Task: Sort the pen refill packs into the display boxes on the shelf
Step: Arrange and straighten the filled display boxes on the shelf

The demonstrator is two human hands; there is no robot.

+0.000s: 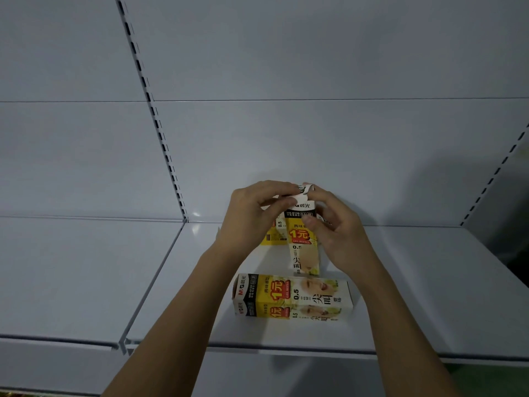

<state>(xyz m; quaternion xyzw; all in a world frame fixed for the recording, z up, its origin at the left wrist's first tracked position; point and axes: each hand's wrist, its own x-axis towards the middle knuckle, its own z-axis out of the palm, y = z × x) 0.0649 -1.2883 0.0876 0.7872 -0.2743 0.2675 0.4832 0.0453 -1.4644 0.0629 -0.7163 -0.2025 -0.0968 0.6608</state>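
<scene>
One yellow box (293, 299) lies flat near the shelf's (429, 282) front edge. Farther back, toward the back wall, a second box (303, 239) stands upright. The left hand (254, 216) and right hand (329, 222) pinch its top flap.

"M&G", "MG-6139", "1元", "GEL REFILL" and "0.5" are printed on the upright box (304, 239). The same "M&G", "MG-6139", "1元", "0.5" and "尖叫" are read on the lying box (294, 299).
</scene>
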